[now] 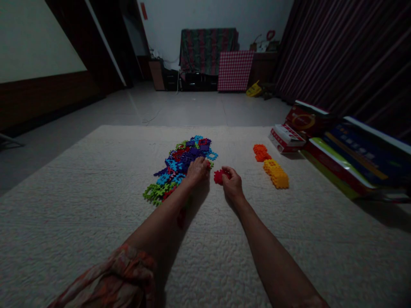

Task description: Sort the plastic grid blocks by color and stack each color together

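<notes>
My right hand (pixel 232 183) pinches a red interlocking plastic tile (pixel 218 176) between thumb and fingers, low over the pale mat. At the right edge of a mixed pile of interlocking plastic tiles (pixel 192 156) is my left hand (pixel 197 171), its fingers curled down. A bit of a red tile (pixel 208 164) shows at its fingertips, and the fingers look closed on it. Purple, blue, green and red pieces make up the pile, partly hidden behind my left hand and forearm. Right of my hands lie stacked yellow tiles (pixel 276 173) and a small group of orange tiles (pixel 261 152).
A quilted cream mat (pixel 205 256) covers the floor under everything. On its right side stand a red and white box (pixel 287 138) and large printed packages (pixel 356 154). Farther back are a checked red panel (pixel 235 70) and a cloth-covered object (pixel 207 51).
</notes>
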A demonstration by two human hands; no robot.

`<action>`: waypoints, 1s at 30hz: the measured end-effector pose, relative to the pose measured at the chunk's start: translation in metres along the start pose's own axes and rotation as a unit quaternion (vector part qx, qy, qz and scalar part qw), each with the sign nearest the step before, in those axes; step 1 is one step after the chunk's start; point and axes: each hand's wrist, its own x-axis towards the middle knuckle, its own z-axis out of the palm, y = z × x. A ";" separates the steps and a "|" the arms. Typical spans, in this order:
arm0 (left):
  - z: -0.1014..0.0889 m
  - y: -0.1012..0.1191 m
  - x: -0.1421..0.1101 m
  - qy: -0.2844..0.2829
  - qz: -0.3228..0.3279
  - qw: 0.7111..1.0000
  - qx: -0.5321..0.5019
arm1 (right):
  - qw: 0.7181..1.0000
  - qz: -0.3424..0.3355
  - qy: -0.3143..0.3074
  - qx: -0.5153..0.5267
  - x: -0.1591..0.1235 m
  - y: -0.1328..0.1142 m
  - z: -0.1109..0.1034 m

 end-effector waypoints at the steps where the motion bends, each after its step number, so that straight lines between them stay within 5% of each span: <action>1: 0.003 0.001 0.006 -0.007 -0.011 1.000 0.002 | 1.000 0.003 0.005 0.004 0.003 0.000 -0.003; 10: 0.012 -0.007 0.016 -0.028 -0.053 0.998 -0.027 | 0.993 -0.073 -0.057 -0.080 0.020 -0.009 -0.027; 15: 0.015 0.006 0.024 0.020 -0.034 0.997 -0.073 | 0.964 -0.157 -0.013 -0.214 0.022 -0.004 -0.041; 23: 0.056 0.038 0.038 0.066 0.005 0.982 -0.174 | 0.913 -0.173 -0.098 -0.357 0.005 -0.010 -0.049; 30: 0.079 0.047 0.048 0.151 0.025 0.960 -0.233 | 0.932 -0.168 -0.029 -0.319 0.019 0.005 -0.050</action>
